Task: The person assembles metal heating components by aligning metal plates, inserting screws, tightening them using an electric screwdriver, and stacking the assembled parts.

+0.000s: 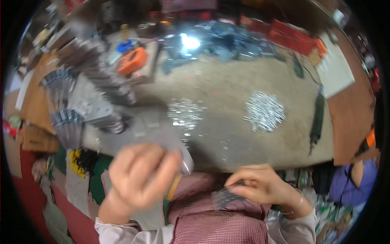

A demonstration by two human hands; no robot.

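My left hand point(140, 175) is raised near the table's front edge and holds a flat grey metal piece point(162, 136), blurred by motion. My right hand point(260, 185) rests lower, over my red-checked lap, with its fingers closed on a small stack of thin grey metal parts point(223, 198). On the grey table point(227, 85) ahead lie two heaps of small shiny metal bits, one in the middle point(185, 112) and one further right point(264, 110).
Stacks of grey metal plates point(87, 87) crowd the left of the table, with an orange object point(132, 61) and a blue one point(124, 45) behind. A dark strap point(317, 118) lies at the right edge. Another person in purple point(351, 185) sits at lower right.
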